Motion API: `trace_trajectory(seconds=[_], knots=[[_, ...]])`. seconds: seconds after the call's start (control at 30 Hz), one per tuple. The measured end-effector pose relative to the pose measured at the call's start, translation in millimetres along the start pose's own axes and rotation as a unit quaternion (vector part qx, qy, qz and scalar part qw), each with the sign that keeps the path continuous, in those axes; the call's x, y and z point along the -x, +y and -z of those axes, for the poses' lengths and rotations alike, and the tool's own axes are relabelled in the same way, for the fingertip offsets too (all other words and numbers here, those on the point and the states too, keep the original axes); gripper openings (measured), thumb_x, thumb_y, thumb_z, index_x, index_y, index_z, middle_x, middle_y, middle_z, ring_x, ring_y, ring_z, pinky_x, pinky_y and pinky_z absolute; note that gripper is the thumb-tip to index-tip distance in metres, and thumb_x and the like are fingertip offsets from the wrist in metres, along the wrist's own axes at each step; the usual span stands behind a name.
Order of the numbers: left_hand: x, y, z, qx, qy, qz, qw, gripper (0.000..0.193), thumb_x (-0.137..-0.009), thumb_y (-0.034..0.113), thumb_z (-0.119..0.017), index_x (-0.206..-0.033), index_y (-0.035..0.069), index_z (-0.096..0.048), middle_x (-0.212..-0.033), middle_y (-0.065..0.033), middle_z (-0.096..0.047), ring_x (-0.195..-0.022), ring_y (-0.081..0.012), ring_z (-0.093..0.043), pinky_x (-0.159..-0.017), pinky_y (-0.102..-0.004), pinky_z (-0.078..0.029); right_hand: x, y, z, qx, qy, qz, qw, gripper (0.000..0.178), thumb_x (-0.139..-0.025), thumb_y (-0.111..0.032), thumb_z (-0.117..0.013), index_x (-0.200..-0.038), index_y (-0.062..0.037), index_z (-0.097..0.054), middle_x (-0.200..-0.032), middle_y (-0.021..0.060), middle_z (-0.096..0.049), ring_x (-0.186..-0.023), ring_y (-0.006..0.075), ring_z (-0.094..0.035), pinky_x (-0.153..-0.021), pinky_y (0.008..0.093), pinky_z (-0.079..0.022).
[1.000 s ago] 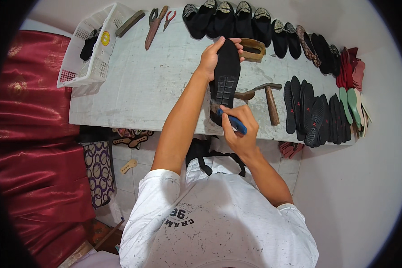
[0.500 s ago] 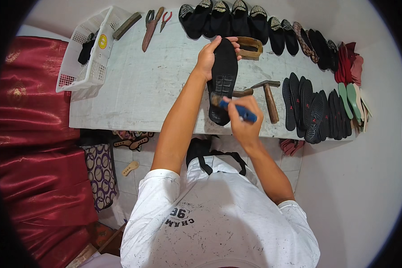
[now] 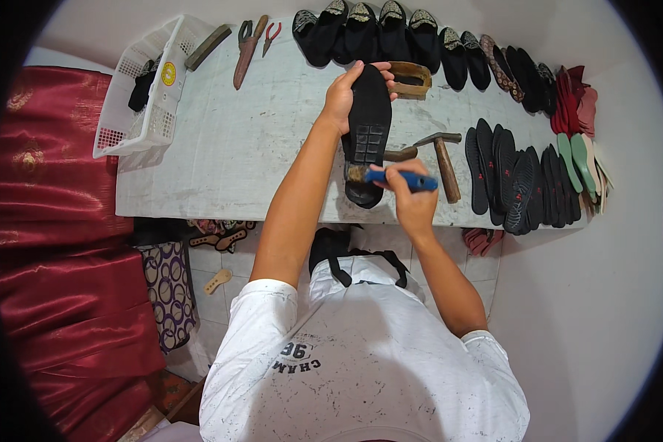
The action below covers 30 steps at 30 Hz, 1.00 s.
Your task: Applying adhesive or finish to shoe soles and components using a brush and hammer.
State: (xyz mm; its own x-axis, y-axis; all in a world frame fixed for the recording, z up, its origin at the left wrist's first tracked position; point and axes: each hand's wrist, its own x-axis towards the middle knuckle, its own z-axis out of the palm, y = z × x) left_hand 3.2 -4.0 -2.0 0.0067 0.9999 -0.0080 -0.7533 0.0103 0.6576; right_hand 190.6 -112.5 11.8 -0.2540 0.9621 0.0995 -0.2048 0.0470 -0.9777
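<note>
A black shoe (image 3: pixel 370 110) is held bottom-up over the table by my left hand (image 3: pixel 344 96), the thumb along one edge of the toe end and the fingers around the other. Near the heel, its bottom carries a raised pattern of squares. My right hand (image 3: pixel 414 195) grips a blue-handled brush (image 3: pixel 417 181). The bristles touch the shoe's bottom between the squares and the heel. Just beyond the toe end sits a brown wooden tray-like box (image 3: pixel 418 91). To the right of the shoe lies a hammer (image 3: pixel 446 169) with a wooden handle; another wooden handle (image 3: pixel 401 155) shows partly behind the shoe.
Several black shoes (image 3: pixel 359 37) line the table's (image 3: pixel 199 169) back edge. Black soles (image 3: pixel 502 173) and green insoles (image 3: pixel 578 158) lie at the right. A white basket (image 3: pixel 166 110), red-handled pliers (image 3: pixel 270 38) and a sheathed tool (image 3: pixel 247 62) are at the left, beside a red curtain (image 3: pixel 59 243).
The brush has swung so its handle points more to the right, and its bristles sit slightly lower on the shoe. My left hand keeps its hold.
</note>
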Motion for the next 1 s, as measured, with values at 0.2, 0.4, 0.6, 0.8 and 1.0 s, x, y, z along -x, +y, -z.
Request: trace_trajectory(seconds=[0.2, 0.4, 0.6, 0.8, 1.0], knots=[[-0.2, -1.0, -2.2, 0.010, -0.011, 0.005, 1.000, 0.048, -0.102, 0.035, -0.037, -0.123, -0.005, -0.052, -0.100, -0.0120, -0.061, -0.093, -0.0199, -0.061, -0.087, -0.0389, -0.055, 22.7, -5.8, 35.3, 0.095, -0.088, -0.020, 0.991, 0.004, -0.085, 0.002, -0.063, -0.082, 0.0040, -0.064, -0.082, 0.0093, -0.061, -0.075, 0.0148, -0.064, -0.063, 0.0260, -0.052], [-0.2, 0.0, -0.8, 0.024, -0.005, 0.002, 1.000, 0.048, -0.102, 0.035, -0.038, -0.124, -0.006, -0.050, -0.099, -0.0127, -0.061, -0.092, -0.0208, -0.061, -0.086, -0.0388, -0.055, 3.9, -34.0, 32.7, 0.156, -0.054, 0.057, 0.985, 0.003, -0.084, 0.000, -0.065, -0.082, 0.0021, -0.065, -0.082, 0.0088, -0.062, -0.071, 0.0123, -0.058, -0.063, 0.0251, -0.047], [-1.3, 0.0, -2.1, 0.036, -0.010, 0.010, 0.999, 0.049, -0.102, 0.035, -0.038, -0.124, -0.007, -0.050, -0.101, -0.0141, -0.062, -0.093, -0.0222, -0.062, -0.086, -0.0394, -0.055, 2.6, -8.4, 44.0, 0.132, -0.161, 0.016, 0.978, 0.002, -0.084, 0.001, -0.065, -0.084, 0.0026, -0.064, -0.086, 0.0095, -0.063, -0.077, 0.0155, -0.060, -0.071, 0.0279, -0.048], [0.3, 4.3, -0.6, 0.028, -0.005, 0.006, 1.000, 0.049, -0.102, 0.035, -0.037, -0.122, -0.007, -0.053, -0.102, -0.0154, -0.063, -0.094, -0.0228, -0.063, -0.086, -0.0390, -0.056, -16.2, -43.0, 76.2, 0.149, 0.015, -0.035, 0.988, 0.005, -0.082, 0.000, -0.067, -0.084, 0.0029, -0.064, -0.084, 0.0107, -0.062, -0.080, 0.0186, -0.062, -0.074, 0.0297, -0.048], [0.5, 4.0, -3.7, 0.029, -0.014, 0.019, 0.999, 0.049, -0.103, 0.035, -0.036, -0.122, -0.007, -0.053, -0.102, -0.0158, -0.063, -0.095, -0.0229, -0.063, -0.086, -0.0388, -0.056, -12.7, -53.2, 49.4, 0.189, -0.144, -0.010, 0.971, 0.005, -0.082, -0.002, -0.067, -0.084, 0.0026, -0.064, -0.084, 0.0099, -0.062, -0.079, 0.0173, -0.061, -0.074, 0.0284, -0.048]])
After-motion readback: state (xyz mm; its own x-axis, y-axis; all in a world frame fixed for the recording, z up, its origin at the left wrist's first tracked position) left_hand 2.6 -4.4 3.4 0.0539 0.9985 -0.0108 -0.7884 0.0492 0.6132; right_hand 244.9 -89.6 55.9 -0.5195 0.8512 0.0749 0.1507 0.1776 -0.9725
